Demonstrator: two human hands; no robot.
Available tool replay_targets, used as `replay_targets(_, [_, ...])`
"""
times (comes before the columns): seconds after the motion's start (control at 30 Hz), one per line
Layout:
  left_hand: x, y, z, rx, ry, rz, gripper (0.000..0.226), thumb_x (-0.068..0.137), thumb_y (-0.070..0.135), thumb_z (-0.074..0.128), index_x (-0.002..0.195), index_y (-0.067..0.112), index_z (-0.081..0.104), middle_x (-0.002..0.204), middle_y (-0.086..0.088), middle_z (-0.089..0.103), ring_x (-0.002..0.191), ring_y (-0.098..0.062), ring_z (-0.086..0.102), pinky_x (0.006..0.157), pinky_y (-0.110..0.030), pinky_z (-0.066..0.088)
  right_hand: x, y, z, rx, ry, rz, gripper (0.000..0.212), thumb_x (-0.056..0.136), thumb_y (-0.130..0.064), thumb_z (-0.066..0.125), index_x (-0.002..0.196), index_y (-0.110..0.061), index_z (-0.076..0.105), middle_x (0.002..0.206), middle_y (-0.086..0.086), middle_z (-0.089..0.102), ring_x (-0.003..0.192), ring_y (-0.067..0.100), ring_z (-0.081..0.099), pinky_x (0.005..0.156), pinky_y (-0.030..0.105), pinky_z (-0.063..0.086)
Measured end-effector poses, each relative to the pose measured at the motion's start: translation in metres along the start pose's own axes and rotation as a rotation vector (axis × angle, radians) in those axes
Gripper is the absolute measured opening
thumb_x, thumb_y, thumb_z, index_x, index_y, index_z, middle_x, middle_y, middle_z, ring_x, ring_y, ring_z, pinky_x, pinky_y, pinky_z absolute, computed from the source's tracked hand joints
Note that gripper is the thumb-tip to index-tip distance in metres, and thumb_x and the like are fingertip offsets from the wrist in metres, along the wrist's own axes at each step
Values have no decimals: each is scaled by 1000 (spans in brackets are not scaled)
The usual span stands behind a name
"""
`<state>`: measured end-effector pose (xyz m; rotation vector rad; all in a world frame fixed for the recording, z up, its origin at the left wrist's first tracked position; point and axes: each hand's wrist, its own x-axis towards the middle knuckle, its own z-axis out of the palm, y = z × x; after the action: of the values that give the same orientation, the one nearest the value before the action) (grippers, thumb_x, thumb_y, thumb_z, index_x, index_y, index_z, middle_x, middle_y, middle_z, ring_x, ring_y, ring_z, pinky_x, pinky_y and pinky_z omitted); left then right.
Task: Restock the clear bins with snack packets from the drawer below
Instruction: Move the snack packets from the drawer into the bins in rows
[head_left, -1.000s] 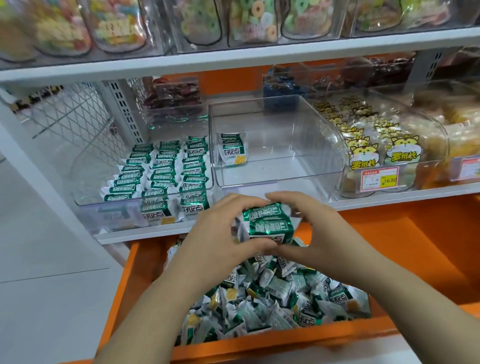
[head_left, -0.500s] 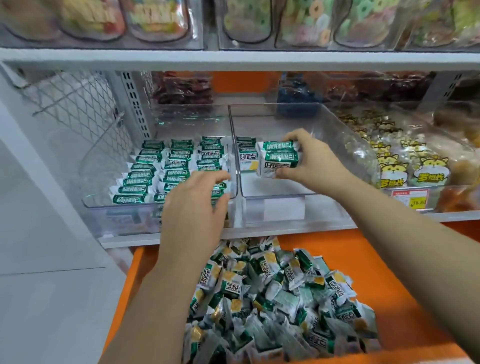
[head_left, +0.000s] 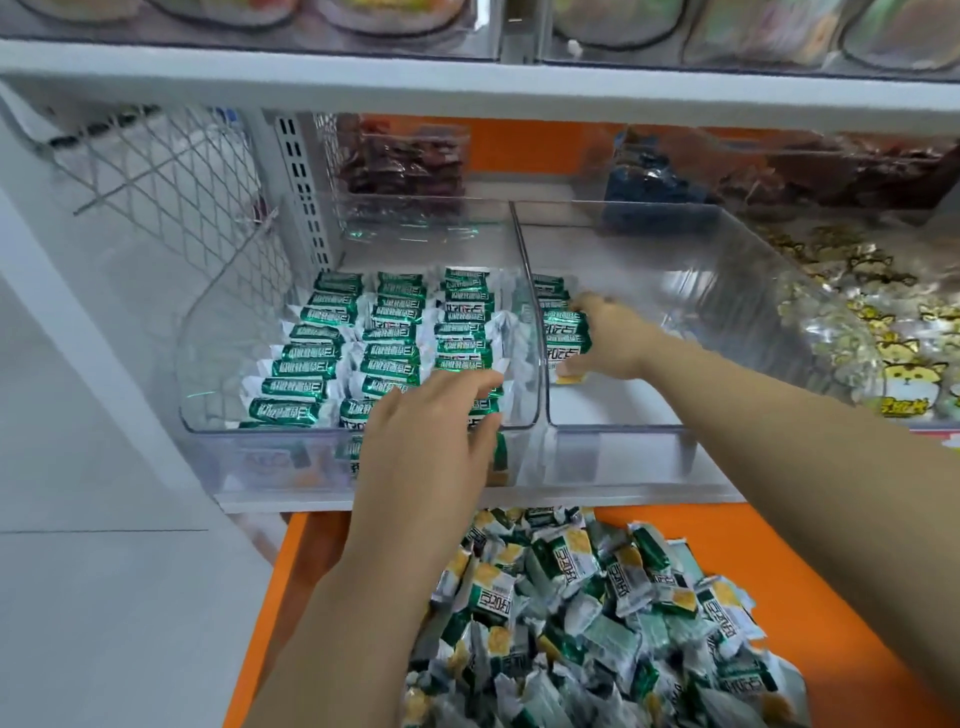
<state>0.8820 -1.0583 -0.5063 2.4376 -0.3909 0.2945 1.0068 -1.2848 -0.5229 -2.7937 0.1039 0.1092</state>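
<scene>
— Where is the right hand (head_left: 608, 338)?
— Inside the right bin (head_left: 623, 452), close to its left wall. Fingers and thumb curl round a small stack (head_left: 566, 332) of green packets, held on edge against that wall.
— How many in the stack?
— Two green faces show in the grip. Two more packets (head_left: 549, 291) stand just behind, toward the back, so four edges show in that row. Something yellow shows under the hand; I cannot tell whether it is a fifth.
— And the left hand (head_left: 431, 431)?
— Over the front rim of the left bin (head_left: 249, 457), fingers straight and a little spread, holding nothing. Its fingertips lie on the packets at that bin's front right corner.
— What does that bin hold?
— Three rows (head_left: 332, 353) of the same green packets, on edge, running front to back. The left row shows about eight. The hand covers the fronts of the other two, so I have no full count.
— And the drawer?
— The orange drawer (head_left: 857, 597) stands open under the shelf (head_left: 260, 501), below both forearms. A loose pile (head_left: 571, 623) of green, white and yellow packets lies in it, too tangled to count.
— How many bins at the hands?
— Two, clear, side by side. Hamster-print packs (head_left: 906, 376) lie just right of the right bin.
</scene>
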Motion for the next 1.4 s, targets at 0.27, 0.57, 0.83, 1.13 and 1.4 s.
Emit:
replay_targets(0.27, [-1, -1, 3, 14, -11, -1, 31, 95, 24, 55, 125, 29, 60, 119, 13, 62, 106, -7, 56, 105, -44, 38, -2, 0, -2, 43, 22, -46, 67, 80, -4, 69, 138, -13, 39, 127, 18, 54, 107, 30, 51, 84, 30, 39])
replay_targets(0.57, [-1, -1, 5, 18, 4, 7, 30, 95, 23, 54, 124, 30, 60, 119, 15, 62, 106, -5, 54, 105, -44, 38, -8, -7, 1, -76, 64, -80, 76, 84, -19, 69, 148, -23, 29, 137, 20, 27, 119, 36, 46, 104, 33, 36])
replay_targets(0.83, [-1, -3, 7, -5, 30, 28, 30, 94, 22, 56, 122, 30, 62, 116, 14, 64, 102, -5, 57, 103, -45, 39, 6, -8, 4, -100, 52, -94, 53, 91, -21, 61, 141, -25, 45, 135, 17, 32, 122, 34, 46, 107, 37, 36])
replay_targets(1.13, [1, -5, 13, 17, 52, 67, 29, 96, 19, 52, 122, 30, 61, 115, 14, 63, 99, -7, 59, 110, -44, 29, -12, -8, -3, -91, 37, -72, 60, 93, -21, 59, 147, -24, 34, 146, 19, 24, 133, 31, 37, 107, 33, 32])
replay_targets(1.4, [-18, -3, 39, -187, 419, 414, 21, 89, 11, 46, 97, 10, 66, 91, 1, 64, 79, -11, 58, 69, -37, 53, -130, -14, -17, -143, 562, -518, 22, 91, -22, 53, 105, -14, 68, 110, 4, 65, 94, 29, 64, 76, 38, 49])
